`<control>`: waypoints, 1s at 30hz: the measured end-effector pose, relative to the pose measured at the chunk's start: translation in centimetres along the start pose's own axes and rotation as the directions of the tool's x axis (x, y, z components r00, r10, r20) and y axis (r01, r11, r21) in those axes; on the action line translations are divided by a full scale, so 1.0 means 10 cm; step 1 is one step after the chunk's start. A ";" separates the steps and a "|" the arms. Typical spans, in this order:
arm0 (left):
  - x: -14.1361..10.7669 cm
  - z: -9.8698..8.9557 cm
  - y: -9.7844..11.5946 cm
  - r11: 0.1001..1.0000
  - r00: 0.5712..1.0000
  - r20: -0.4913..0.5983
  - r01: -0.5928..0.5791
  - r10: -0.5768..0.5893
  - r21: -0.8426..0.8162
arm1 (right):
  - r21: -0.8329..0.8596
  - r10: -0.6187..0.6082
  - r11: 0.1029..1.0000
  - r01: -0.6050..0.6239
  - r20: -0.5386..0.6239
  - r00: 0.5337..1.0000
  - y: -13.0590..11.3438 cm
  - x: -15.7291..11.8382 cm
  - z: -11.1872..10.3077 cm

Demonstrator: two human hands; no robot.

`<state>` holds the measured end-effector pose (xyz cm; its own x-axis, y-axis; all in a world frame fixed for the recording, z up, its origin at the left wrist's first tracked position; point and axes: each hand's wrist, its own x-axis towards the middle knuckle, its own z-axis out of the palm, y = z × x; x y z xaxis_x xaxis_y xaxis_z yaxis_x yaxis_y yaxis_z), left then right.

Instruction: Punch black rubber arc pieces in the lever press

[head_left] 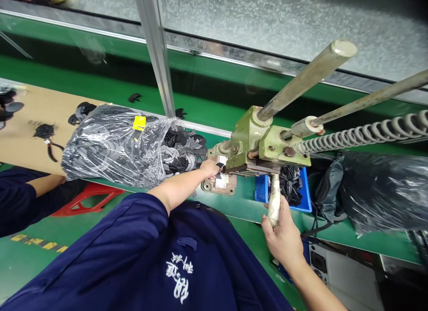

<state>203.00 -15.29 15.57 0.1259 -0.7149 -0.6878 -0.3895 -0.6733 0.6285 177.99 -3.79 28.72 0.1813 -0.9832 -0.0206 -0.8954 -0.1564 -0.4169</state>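
My left hand [209, 167] is closed on a small black part [219, 165] at the base plate [230, 186] of a green hand press [247, 132]. White pieces lie on that base near my fingertips. My right hand [284, 235] wraps round the press's pale, tape-covered lever handle [274, 201], which points down toward me. Left of the press, a pile of black and grey curved parts [182, 150] spills from an open clear plastic bag [110, 146] with a yellow label [139, 122]. How the black part sits under the press head is partly hidden.
A blue bin [306, 190] of small black pieces stands right of the press, by a dark bag [329, 181] and a large black plastic bag [384, 190]. Pliers [50, 148] lie on cardboard at left. A co-worker's arm [47, 184] and a red stool [90, 199] are nearby.
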 end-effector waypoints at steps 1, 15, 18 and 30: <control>-0.02 -0.01 0.02 1.000 1.000 0.003 -0.005 0.005 0.026 | -0.002 -0.002 1.000 0.002 0.000 1.000 0.01 0.00 0.01; -0.18 -0.05 0.06 1.000 0.999 -0.042 0.005 -0.005 0.006 | -0.056 -0.035 0.998 0.033 -0.032 0.999 0.04 0.00 0.04; -0.20 -0.02 0.05 1.000 0.997 -0.081 -0.002 0.004 0.022 | -0.069 -0.035 0.997 0.032 -0.039 0.999 0.05 0.00 0.04; -0.09 -0.01 0.01 0.994 1.000 -0.001 0.020 -0.020 -0.108 | -0.050 0.017 0.999 -0.017 0.012 1.000 -0.05 0.02 -0.01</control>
<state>202.95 -14.70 16.31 0.1344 -0.7014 -0.7000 -0.2864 -0.7038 0.6501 178.42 -3.88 29.06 0.1706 -0.9846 -0.0388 -0.9174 -0.1444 -0.3708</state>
